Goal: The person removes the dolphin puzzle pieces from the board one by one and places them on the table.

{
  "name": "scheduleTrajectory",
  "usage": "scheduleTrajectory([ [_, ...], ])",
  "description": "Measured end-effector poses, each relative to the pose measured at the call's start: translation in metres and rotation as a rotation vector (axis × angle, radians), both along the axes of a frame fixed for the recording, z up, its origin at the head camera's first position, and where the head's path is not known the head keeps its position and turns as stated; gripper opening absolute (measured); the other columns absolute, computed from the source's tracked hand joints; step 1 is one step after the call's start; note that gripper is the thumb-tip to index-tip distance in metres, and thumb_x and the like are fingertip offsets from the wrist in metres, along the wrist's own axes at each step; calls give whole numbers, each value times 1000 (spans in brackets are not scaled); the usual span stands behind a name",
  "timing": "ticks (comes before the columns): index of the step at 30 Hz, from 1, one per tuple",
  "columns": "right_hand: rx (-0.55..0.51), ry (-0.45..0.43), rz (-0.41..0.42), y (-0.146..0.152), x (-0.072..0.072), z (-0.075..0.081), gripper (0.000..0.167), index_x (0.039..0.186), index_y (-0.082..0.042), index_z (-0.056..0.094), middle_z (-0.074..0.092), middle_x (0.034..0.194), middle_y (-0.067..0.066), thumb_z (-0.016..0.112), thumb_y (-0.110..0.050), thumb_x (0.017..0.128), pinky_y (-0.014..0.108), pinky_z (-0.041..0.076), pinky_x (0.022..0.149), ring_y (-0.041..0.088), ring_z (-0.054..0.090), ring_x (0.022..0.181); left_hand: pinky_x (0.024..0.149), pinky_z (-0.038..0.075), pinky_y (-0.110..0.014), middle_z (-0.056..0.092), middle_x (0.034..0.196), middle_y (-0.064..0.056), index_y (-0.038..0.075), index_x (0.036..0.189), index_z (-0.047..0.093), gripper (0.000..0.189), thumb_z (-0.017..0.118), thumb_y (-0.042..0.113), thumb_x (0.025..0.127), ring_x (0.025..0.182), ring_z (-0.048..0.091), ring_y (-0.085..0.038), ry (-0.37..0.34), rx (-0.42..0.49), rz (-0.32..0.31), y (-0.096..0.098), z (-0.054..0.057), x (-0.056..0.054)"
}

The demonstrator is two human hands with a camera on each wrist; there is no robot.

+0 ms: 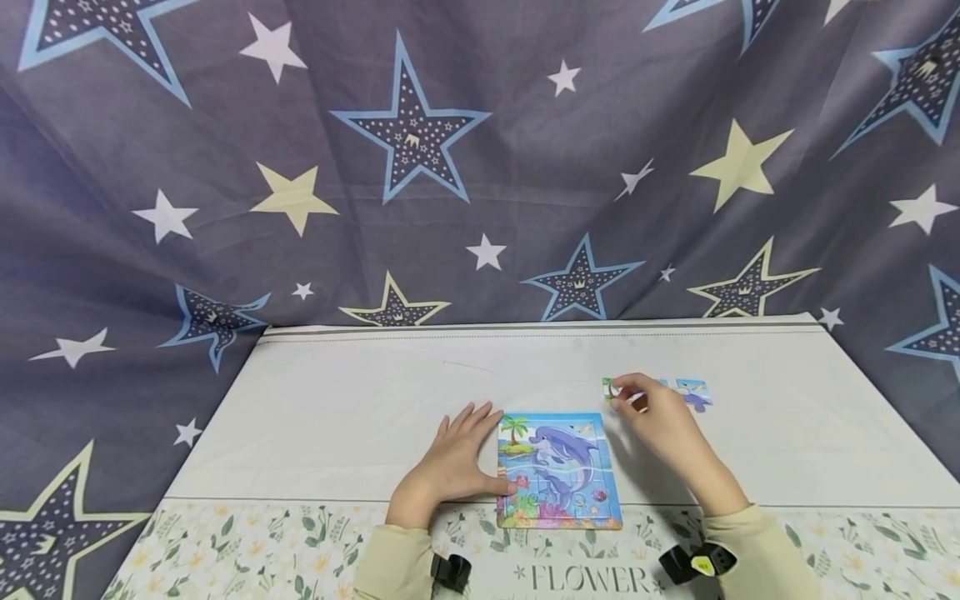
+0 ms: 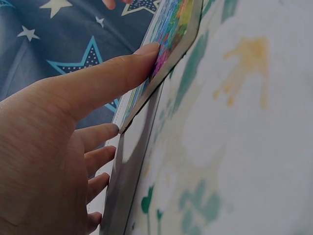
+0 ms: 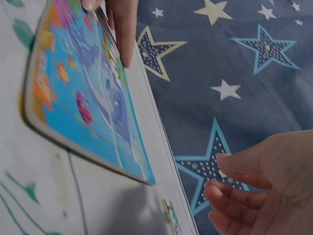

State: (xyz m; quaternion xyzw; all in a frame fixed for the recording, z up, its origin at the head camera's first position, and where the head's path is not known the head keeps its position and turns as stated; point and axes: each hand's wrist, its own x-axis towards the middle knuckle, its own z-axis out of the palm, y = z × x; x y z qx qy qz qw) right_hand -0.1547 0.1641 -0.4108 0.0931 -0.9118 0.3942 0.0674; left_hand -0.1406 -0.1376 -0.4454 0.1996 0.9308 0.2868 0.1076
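A square dolphin jigsaw puzzle [image 1: 558,467] in a shallow frame lies on the table between the hands; its edge shows in the right wrist view. My left hand [image 1: 457,462] lies at its left side with fingers spread, the thumb [image 2: 139,58] pressing on the lower left part. My right hand [image 1: 663,425] hovers over loose puzzle pieces beyond the upper right corner, thumb and fingers bent and apart with nothing seen between them. One piece with a palm tree [image 1: 608,389] peeks out by the fingertips. A purple and blue piece [image 1: 693,393] lies beyond the knuckles. Another piece is mostly hidden behind the hand.
A white cloth with a flowered front band [image 1: 300,542] covers the table [image 1: 337,417]. Behind and at the sides hangs a dark curtain with stars [image 1: 510,167]. Each wrist wears a black strap.
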Motion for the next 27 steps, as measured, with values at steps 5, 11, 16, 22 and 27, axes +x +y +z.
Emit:
scheduleTrajectory([
  [5, -1, -23, 51, -14, 3, -3, 24, 116, 2, 67, 67, 91, 7, 66, -5, 93, 31, 51, 62, 19, 62, 76, 117, 5, -63, 26, 161, -13, 7, 153, 36, 107, 85, 50, 69, 149, 14, -38, 4, 6, 2, -1, -1, 0],
  [11, 14, -50, 98, -33, 9, -7, 23, 113, 1, 67, 65, 90, 5, 70, -3, 91, 29, 48, 57, 16, 59, 72, 117, 5, -63, 27, 161, -13, 8, 153, 37, 106, 86, 50, 69, 149, 14, -38, 5, 11, 2, -2, -3, -1],
  [16, 28, -88, 115, -47, 14, -11, 25, 114, -2, 68, 65, 93, 4, 72, -4, 89, 27, 48, 55, 13, 58, 73, 117, 5, -63, 27, 161, -13, 7, 153, 37, 107, 86, 51, 69, 149, 14, -38, 3, 7, 5, -2, -2, -1],
  [22, 22, -123, 140, -60, 23, -16, 27, 112, -5, 68, 64, 93, 2, 75, -2, 86, 26, 47, 54, 10, 56, 70, 117, 5, -63, 26, 161, -13, 9, 154, 36, 108, 84, 54, 69, 149, 14, -37, -1, -8, 1, -1, -1, -1],
  [27, 38, -150, 173, -71, 29, -21, 27, 111, -8, 69, 61, 95, 1, 76, -4, 86, 26, 47, 59, 9, 52, 72, 117, 5, -63, 27, 161, -13, 8, 153, 36, 107, 85, 53, 69, 149, 14, -37, 0, -3, 2, -1, -1, 0],
])
